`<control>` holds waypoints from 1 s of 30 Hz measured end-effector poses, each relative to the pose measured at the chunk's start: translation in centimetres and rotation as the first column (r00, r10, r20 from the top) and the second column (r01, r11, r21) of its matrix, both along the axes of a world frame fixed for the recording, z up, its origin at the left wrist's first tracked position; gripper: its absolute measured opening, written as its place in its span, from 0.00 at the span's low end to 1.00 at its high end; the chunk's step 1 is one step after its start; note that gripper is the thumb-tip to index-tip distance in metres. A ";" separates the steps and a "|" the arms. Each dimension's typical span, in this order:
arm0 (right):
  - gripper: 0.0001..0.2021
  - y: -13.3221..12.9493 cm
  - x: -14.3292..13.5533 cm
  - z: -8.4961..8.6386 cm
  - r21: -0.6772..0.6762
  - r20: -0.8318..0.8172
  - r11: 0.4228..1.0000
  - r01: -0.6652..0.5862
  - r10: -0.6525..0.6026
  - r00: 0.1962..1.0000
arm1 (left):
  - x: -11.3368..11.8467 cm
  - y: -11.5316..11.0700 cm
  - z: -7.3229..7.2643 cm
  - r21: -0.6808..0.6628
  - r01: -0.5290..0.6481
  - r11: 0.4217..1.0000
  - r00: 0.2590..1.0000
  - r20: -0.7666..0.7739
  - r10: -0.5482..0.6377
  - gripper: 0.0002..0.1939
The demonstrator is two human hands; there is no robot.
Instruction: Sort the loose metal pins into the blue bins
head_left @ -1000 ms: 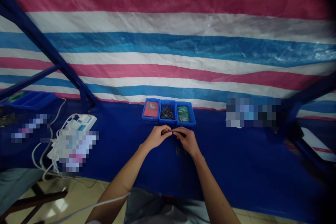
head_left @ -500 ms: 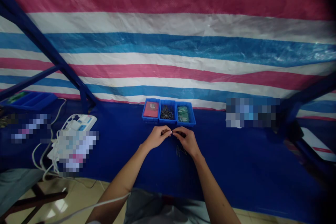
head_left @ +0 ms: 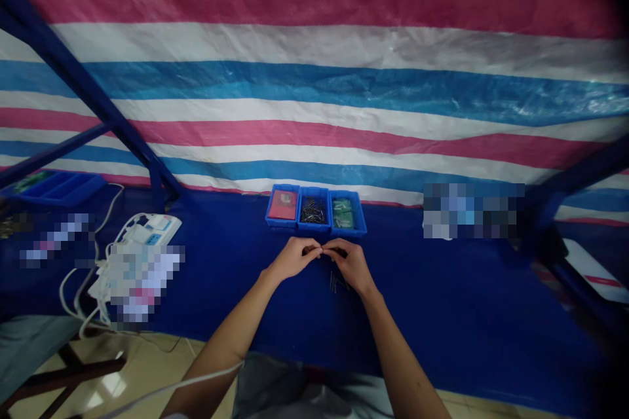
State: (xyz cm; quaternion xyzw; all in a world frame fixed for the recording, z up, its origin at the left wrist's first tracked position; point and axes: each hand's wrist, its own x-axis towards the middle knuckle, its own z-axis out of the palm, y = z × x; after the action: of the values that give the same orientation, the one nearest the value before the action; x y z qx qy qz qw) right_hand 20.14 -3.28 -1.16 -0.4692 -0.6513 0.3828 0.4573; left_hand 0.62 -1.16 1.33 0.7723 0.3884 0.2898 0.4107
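My left hand (head_left: 295,258) and my right hand (head_left: 350,262) meet fingertip to fingertip above the blue table (head_left: 304,321). Both are closed in a pinch; whatever is between the fingertips is too small to make out. Several thin metal pieces (head_left: 333,283) lie on the table beside and partly behind my right hand. Just beyond the hands stand three joined blue bins: the left one (head_left: 270,214) holds something red, the middle one (head_left: 314,227) dark metal pieces, the right one (head_left: 362,218) green packets.
Power strips (head_left: 167,230) with white cables lie at the left, near a blurred patch. Another blue tray (head_left: 88,188) is at the far left. A striped sheet (head_left: 314,105) hangs behind the table, between blue frame bars (head_left: 98,101). A white object (head_left: 594,268) sits at the far right.
Both hands stay nearly in place; the pinching fingertips have shifted only very slightly.
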 end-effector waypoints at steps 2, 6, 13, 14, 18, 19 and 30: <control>0.07 0.0 0.0 -0.1 -0.004 0.013 1.000 0.004 -0.004 1.000 | 0.0 0.0 -0.1 -0.004 -0.004 1.000 1.000 0.005 0.004 0.13; 0.07 0.0 0.0 -0.2 0.006 0.054 1.000 0.025 -0.025 0.998 | 0.1 0.0 -0.2 -0.006 -0.012 1.000 1.000 0.007 0.012 0.13; 0.08 0.1 -0.1 0.1 0.017 0.127 0.999 0.033 -0.035 0.991 | 0.0 0.1 -0.3 -0.003 -0.012 1.000 1.000 0.019 0.012 0.12; 0.08 0.1 -0.1 0.1 0.019 0.133 0.999 0.035 -0.037 0.990 | 0.0 0.1 -0.3 -0.002 -0.013 1.000 1.000 0.018 0.013 0.12; 0.11 0.0 -0.1 0.4 0.036 0.159 0.999 0.029 -0.035 0.987 | 0.1 0.1 -0.4 -0.001 -0.017 1.000 1.000 0.020 0.017 0.12; 0.12 0.0 -0.1 0.5 0.044 0.168 0.999 0.026 -0.033 0.985 | 0.1 0.1 -0.4 0.001 -0.017 1.000 1.000 0.020 0.017 0.12; 0.21 -0.1 -0.5 0.6 0.061 0.308 0.996 0.070 -0.085 0.948 | 0.1 0.0 -0.4 0.001 -0.011 1.000 0.999 0.030 0.011 0.14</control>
State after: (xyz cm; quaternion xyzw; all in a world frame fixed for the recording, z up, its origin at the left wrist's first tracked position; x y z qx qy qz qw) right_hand 19.66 -3.33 -0.59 -0.5374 -0.7052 0.2700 0.3755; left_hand 0.71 -1.14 0.92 0.7659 0.3863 0.3041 0.4143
